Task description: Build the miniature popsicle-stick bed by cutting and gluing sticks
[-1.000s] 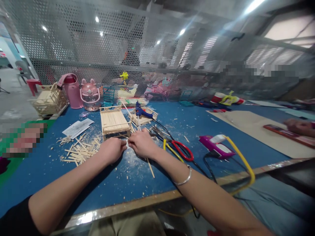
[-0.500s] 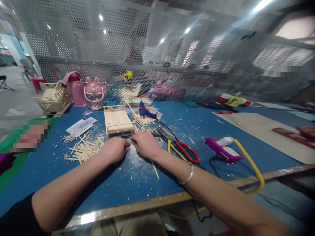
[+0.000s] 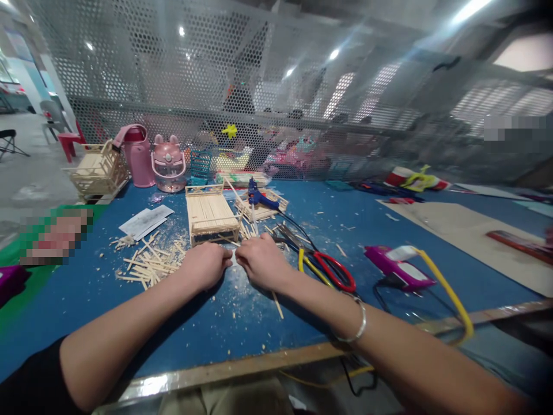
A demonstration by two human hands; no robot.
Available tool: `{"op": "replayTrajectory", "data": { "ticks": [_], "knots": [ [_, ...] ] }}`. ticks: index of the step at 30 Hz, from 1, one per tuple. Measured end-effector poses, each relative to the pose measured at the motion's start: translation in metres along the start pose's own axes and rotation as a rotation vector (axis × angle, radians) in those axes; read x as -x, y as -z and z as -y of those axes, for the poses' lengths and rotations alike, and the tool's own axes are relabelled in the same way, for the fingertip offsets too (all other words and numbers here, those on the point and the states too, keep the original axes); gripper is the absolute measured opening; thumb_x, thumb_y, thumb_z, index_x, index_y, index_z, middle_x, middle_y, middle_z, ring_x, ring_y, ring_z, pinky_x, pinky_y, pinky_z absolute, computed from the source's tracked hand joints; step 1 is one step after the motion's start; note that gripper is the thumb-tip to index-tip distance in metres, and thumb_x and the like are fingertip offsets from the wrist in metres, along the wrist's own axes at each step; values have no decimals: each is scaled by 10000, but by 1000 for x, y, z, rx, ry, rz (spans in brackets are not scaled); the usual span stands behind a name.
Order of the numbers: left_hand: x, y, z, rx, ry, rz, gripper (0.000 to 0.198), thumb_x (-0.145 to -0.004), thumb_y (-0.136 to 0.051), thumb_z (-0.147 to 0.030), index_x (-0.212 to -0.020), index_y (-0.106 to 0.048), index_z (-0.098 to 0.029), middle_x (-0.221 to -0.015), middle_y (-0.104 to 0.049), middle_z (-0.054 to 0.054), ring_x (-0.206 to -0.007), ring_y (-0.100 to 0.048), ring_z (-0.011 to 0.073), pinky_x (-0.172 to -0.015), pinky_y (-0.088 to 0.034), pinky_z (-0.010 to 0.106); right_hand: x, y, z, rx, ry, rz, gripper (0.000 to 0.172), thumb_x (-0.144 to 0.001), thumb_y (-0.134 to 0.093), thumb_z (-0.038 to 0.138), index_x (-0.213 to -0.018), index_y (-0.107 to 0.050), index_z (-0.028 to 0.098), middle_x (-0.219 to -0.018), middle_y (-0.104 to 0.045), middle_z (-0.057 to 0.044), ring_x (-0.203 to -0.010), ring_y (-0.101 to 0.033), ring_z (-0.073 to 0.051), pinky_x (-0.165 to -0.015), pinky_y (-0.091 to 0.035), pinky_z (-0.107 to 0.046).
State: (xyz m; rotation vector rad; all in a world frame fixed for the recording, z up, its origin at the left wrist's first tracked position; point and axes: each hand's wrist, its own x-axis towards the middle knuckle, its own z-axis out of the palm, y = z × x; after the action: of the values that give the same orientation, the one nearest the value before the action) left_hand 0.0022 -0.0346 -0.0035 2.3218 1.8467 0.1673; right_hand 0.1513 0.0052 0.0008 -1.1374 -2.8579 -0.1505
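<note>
My left hand is closed, knuckles up, just in front of a small bed-shaped model of wooden sticks. Beside it, a narrow gap away, is my right hand, its fingers curled down towards the tabletop. Whatever either hand pinches is hidden beneath the fingers. A whitish patch shows on the blue table between them. A single stick lies under my right wrist. Behind my right hand, a blue glue gun rests on a low stick piece.
Cut sticks and crumbs lie left, near white paper slips. To the right are red-and-yellow-handled pliers and a purple tool with a yellow handle. A pink bottle, a pink jug and another stick model stand behind.
My right hand has shifted slightly right, widening the gap between the hands. The view has also shifted a little. The bed-shaped model and tools stay in place.
</note>
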Motion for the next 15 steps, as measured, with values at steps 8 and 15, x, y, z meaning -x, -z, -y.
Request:
{"op": "replayTrajectory", "data": {
  "ticks": [8, 15],
  "knots": [
    [1, -1, -2, -3, 28, -17, 247, -847, -465, -327, -938, -687, -271, -885, -719, 99, -854, -663, 291, -683, -487, 358, 0, -2, 1, -40, -34, -20, 174, -824, -489, 172, -749, -646, 166, -791, -664, -48, -786, -552, -166, -639, -197, -292],
    [1, -2, 0, 4, 8, -18, 239, -845, -467, -329, -924, -687, -281, -870, -721, 85, -858, -663, 283, -679, -485, 345, 0, -5, -1, -81, -71, -83, 165, -827, -517, 196, -747, -656, 156, -782, -667, -50, -785, -539, -162, -648, -195, -288]
  ]
}}
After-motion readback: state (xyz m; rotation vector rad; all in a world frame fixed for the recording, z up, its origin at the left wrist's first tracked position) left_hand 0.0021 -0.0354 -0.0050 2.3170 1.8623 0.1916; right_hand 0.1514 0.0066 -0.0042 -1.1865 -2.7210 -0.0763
